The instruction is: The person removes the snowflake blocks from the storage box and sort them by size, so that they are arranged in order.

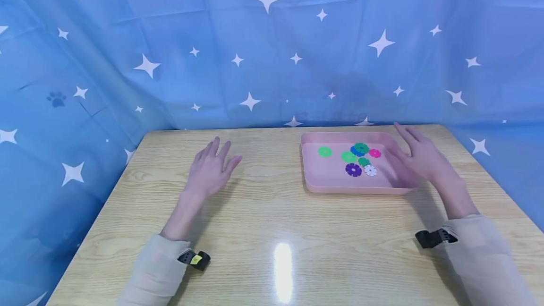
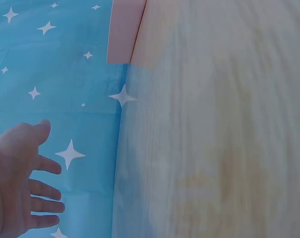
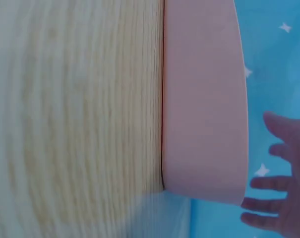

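A shallow pink tray (image 1: 316, 174) lies toward the back right of the wooden table. Several flat notched discs lie in it: a purple disc (image 1: 353, 170), a white disc (image 1: 370, 170), a pink disc (image 1: 375, 153) and others in green and blue. My right hand (image 1: 425, 157) hovers over the tray's right end with fingers extended and nothing held. In the right wrist view the tray's outer wall (image 3: 204, 99) stands beside that hand. My left hand (image 1: 208, 169) is above the table, left of the tray, its fingers spread and holding nothing.
The wooden table (image 1: 255, 230) reaches back to a blue curtain (image 1: 221, 37) printed with white stars. Black bands (image 1: 435, 238) with small devices are worn at both wrists. A bright light reflection shows on the tabletop near the front.
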Available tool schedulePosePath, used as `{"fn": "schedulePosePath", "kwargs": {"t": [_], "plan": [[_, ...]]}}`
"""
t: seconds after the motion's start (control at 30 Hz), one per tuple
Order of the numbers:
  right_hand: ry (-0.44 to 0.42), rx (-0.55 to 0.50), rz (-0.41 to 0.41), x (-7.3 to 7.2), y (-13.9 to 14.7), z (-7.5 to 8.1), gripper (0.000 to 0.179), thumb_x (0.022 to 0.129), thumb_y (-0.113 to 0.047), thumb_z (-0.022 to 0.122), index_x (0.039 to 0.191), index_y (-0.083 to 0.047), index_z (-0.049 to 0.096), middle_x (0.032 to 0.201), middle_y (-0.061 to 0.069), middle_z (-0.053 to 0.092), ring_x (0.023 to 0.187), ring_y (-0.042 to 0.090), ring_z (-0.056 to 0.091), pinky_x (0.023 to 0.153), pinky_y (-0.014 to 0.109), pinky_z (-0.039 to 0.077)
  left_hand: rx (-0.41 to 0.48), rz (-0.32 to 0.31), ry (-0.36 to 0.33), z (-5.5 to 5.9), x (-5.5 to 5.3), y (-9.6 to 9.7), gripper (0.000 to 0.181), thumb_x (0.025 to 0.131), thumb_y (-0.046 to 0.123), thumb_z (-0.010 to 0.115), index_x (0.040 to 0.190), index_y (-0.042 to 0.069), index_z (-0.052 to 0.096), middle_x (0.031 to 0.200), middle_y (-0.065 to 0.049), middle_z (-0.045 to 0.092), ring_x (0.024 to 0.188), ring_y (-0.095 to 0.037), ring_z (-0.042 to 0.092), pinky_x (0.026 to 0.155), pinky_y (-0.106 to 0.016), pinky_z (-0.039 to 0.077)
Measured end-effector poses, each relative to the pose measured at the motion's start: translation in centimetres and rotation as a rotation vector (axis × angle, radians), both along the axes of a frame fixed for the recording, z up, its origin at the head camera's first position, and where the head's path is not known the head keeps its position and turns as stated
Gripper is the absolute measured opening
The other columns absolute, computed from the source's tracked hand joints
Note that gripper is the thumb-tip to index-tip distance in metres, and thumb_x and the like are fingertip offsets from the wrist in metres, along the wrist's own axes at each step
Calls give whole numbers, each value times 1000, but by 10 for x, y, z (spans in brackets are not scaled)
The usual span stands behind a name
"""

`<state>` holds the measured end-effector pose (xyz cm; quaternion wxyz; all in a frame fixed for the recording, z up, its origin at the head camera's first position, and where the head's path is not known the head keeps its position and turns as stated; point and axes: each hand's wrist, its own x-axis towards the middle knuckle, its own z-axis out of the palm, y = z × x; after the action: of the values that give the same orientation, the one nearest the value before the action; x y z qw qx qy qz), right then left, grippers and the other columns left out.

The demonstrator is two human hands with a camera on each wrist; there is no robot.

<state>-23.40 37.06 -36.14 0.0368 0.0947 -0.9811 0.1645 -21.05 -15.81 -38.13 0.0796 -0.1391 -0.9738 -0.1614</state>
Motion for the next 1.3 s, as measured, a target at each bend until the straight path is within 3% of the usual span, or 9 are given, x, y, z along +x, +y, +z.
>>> {"fn": "schedulePosePath", "kwargs": {"t": [0.13, 0.3, 0.5, 0.77, 0.93, 1.03, 1.3], "plan": [[-27, -10, -34, -1, 9, -2, 78, 106, -49, 43, 162, -10, 5, 153, 42, 20, 136, 64, 20, 103, 78, 19, 39, -14, 19, 0, -1, 6, 68, 106, 54, 37, 150, 4, 43, 155, -28, 35, 141, -45, 36, 113, -60, 31], [-25, -34, -40, -3, 15, -7, 77, 106, -45, 44, 159, 1, 11, 137, 44, 38, 119, 60, 44, 94, 74, 35, 90, -38, 20, -1, -1, 14, 66, 107, 53, 38, 148, 2, 46, 149, -28, 44, 136, -45, 43, 110, -60, 35], [-48, -61, -32, -5, 19, -12, 70, 106, -35, 49, 149, 16, 26, 113, 39, 55, 98, 49, 58, 82, 64, 46, 144, -59, -40, -2, -1, 25, 66, 107, 53, 36, 149, 3, 45, 147, -25, 47, 130, -45, 49, 106, -59, 40], [-79, -85, -19, -2, 24, -16, 56, 105, -28, 52, 138, 17, 43, 110, 36, 60, 97, 47, 60, 81, 60, 48, 205, -95, -74, -1, -1, 37, 64, 107, 51, 38, 149, 2, 46, 146, -23, 48, 126, -44, 54, 105, -57, 42], [-97, -74, 1, -3, 27, -17, 48, 103, -24, 56, 133, 13, 50, 101, 28, 65, 88, 39, 63, 70, 45, 50, 254, -114, -111, -4, -3, 44, 63, 107, 51, 39, 149, 4, 46, 145, -20, 50, 124, -39, 56, 103, -55, 44], [-112, -74, 13, -3, 29, -18, 46, 102, -22, 59, 132, 13, 51, 95, 22, 66, 81, 32, 63, 64, 38, 48, 281, -122, -135, -6, -5, 48, 64, 107, 52, 39, 149, 4, 46, 145, -18, 51, 122, -36, 58, 102, -55, 45], [-134, -105, 37, -2, 31, -21, 48, 102, -18, 59, 135, 14, 46, 92, 16, 65, 76, 24, 60, 60, 33, 47, 373, -157, -162, -12, -11, 58, 57, 107, 45, 44, 144, 2, 50, 133, -19, 58, 111, -29, 62, 94, -49, 50]]}}
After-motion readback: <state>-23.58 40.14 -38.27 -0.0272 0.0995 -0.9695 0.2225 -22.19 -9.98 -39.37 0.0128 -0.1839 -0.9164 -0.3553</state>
